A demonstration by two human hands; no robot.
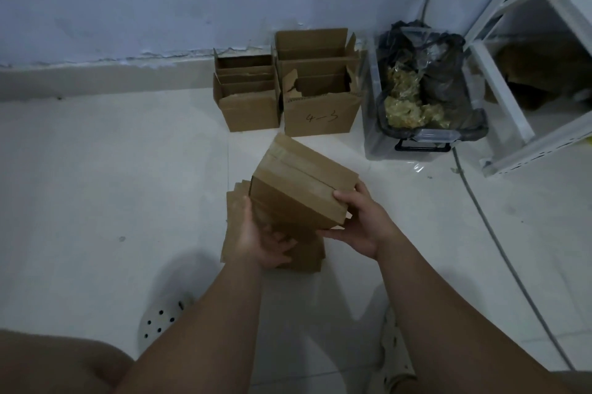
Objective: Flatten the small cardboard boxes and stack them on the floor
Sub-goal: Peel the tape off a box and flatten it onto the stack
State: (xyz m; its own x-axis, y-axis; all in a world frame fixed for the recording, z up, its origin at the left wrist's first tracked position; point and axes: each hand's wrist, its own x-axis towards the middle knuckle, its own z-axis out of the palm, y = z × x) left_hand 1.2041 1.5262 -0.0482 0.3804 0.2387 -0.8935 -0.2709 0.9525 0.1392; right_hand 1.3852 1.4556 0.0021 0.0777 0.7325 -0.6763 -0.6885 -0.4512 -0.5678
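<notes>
Now left hand (260,241) & right hand (358,223) grip small brown cardboard box (302,183) above flat brown cardboard stack (233,227); tilted, prob. to collapse it.

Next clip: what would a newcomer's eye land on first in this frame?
First, the small cardboard box at centre, held tilted by the left hand and right hand above a stack of flattened cardboard on the floor. Behind it, open boxes stand by the wall, one marked 4-3. To their right sits a clear bin holding a black bag.
</notes>
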